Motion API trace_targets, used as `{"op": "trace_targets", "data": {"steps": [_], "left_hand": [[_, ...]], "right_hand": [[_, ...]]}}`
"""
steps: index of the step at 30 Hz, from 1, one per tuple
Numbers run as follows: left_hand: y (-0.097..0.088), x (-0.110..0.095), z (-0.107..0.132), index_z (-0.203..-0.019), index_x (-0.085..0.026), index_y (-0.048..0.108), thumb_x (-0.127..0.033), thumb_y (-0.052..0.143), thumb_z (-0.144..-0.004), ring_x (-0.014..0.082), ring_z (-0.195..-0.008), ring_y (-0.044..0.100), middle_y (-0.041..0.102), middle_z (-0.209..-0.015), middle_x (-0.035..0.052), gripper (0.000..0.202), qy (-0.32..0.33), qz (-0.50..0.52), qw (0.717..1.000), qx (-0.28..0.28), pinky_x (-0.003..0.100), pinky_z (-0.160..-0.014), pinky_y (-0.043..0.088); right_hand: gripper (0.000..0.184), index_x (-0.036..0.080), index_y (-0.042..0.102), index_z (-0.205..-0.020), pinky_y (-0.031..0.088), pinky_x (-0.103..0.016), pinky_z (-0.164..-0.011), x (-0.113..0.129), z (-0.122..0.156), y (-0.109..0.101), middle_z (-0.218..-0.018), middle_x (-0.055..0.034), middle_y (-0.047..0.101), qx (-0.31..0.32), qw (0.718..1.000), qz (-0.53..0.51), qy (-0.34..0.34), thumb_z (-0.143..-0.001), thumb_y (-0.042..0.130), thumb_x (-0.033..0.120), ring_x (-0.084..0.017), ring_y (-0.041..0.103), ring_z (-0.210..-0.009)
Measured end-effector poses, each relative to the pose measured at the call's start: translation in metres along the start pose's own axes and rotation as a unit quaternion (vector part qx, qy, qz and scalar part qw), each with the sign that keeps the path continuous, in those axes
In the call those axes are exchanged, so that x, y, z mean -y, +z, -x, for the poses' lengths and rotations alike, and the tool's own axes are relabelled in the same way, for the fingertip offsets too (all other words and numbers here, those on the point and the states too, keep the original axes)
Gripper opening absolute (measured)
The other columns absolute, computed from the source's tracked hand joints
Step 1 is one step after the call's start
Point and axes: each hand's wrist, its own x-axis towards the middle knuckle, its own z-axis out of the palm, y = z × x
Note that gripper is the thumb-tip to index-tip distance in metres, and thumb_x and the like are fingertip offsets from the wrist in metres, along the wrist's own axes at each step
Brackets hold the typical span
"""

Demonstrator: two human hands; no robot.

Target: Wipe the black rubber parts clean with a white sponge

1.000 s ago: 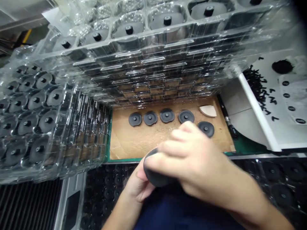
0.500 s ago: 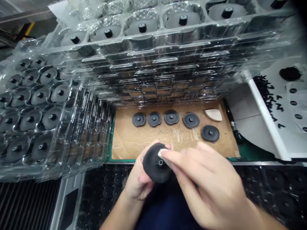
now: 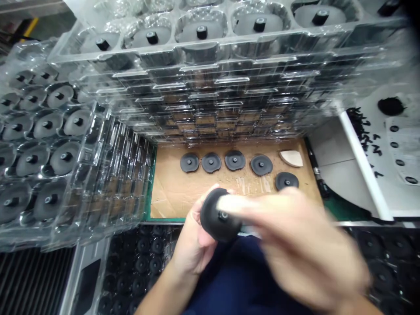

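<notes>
Since the black rubber disc (image 3: 213,223) looks light and slightly grippy, best taken by its rim away from the centre stud (image 3: 223,215), the left hand (image 3: 193,238) cradles it above the navy lap (image 3: 243,271), while the blurred right hand (image 3: 305,249) shows no clear grip.

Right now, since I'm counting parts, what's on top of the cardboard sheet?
Five black discs and a pale wedge-shaped piece lie on the cardboard sheet. The right hand hides its near part, so anything there cannot be seen.

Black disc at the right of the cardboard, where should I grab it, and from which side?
Probably come from above and pinch the raised centre hub of the black disc: it lies flat on the cardboard, leaving little room under its rim.
</notes>
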Motion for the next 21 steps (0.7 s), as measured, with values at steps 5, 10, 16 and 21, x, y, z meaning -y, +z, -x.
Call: {"op": "trace_targets", "data": {"steps": [5, 10, 16, 21], "left_hand": [[-0.01, 0.002, -0.002, -0.103, -0.027, 0.069, -0.035, 0.086, -0.048, 0.0177, -0.095, 0.066, 0.071, -0.105, 0.0006, 0.058, 0.03, -0.027, 0.998, -0.044, 0.023, -0.082, 0.051], [-0.007, 0.005, -0.006, -0.105, -0.027, 0.068, -0.031, 0.084, -0.055, 0.0148, -0.09, 0.066, 0.07, -0.104, 0.0008, 0.052, 0.015, -0.032, 0.997, -0.073, 0.02, -0.077, 0.052], [-0.007, 0.003, -0.008, -0.107, -0.026, 0.067, -0.032, 0.086, -0.049, 0.0195, -0.094, 0.065, 0.07, -0.107, 0.0019, 0.061, 0.019, -0.008, 0.99, -0.142, 0.022, -0.074, 0.053], [-0.003, 0.004, -0.008, -0.11, -0.022, 0.065, -0.036, 0.087, -0.047, 0.0218, -0.098, 0.063, 0.069, -0.108, 0.0054, 0.068, 0.002, -0.019, 0.99, -0.139, 0.027, -0.081, 0.052]], "right_hand": [[0.027, 0.02, 0.065, -0.105, 0.042, -0.029, -0.061, 0.006, -0.014, 0.012, -0.081, -0.0009, 0.071, 0.076, 0.996, 0.034, 0.019, -0.087, 0.051, 0.008, -0.013, 0.061, -0.065], [0.023, 0.02, 0.068, -0.1, 0.048, -0.025, -0.068, -0.003, -0.015, 0.017, -0.088, -0.0007, 0.072, 0.042, 0.994, -0.083, 0.059, -0.088, 0.051, 0.012, -0.013, 0.065, -0.076], [0.024, 0.024, 0.072, -0.097, 0.053, -0.031, -0.08, -0.071, 0.037, 0.04, -0.102, -0.0044, 0.072, 0.049, 0.949, -0.088, 0.299, -0.085, 0.054, 0.034, -0.021, 0.067, -0.094], [0.025, 0.019, 0.073, -0.093, 0.054, -0.035, -0.077, -0.088, 0.044, 0.047, -0.096, -0.0072, 0.074, 0.031, 0.942, -0.074, 0.325, -0.083, 0.056, 0.034, -0.023, 0.068, -0.089]]}}
